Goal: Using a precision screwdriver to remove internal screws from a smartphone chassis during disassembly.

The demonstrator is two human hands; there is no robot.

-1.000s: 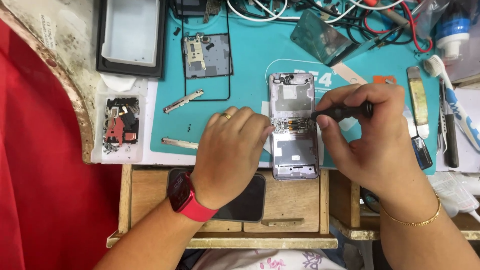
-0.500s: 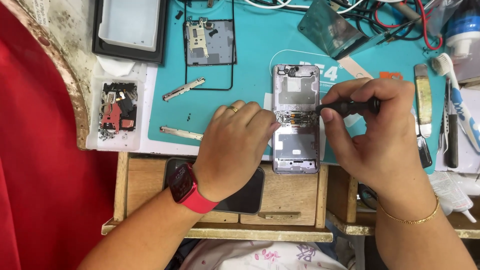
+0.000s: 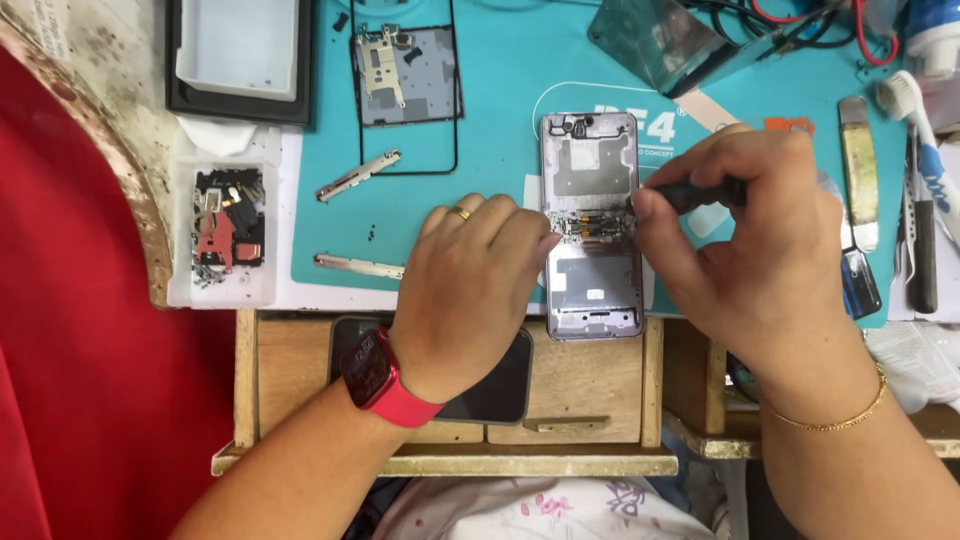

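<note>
An opened purple phone frame [image 3: 590,160] lies upright on a teal work mat [image 3: 490,120], its small circuit parts [image 3: 590,226] exposed across the middle. My left hand [image 3: 475,285], with a ring and a red wrist watch, rests on the mat; its fingertips touch the frame's left edge. My right hand [image 3: 750,250], with a gold bracelet, grips a black screwdriver [image 3: 690,195] whose tip points at the circuit parts from the right.
A removed phone back part [image 3: 405,75] inside a thin black frame lies at the mat's top. Two metal strips [image 3: 358,176] sit left of my hand. A white tray of small parts [image 3: 225,225], a dark phone [image 3: 500,385] under my wrist, tools [image 3: 860,170] at right.
The view has drifted slightly, so everything sits a little lower in the picture. Both hands stay on the phone frame, with the screwdriver tip still at its middle.
</note>
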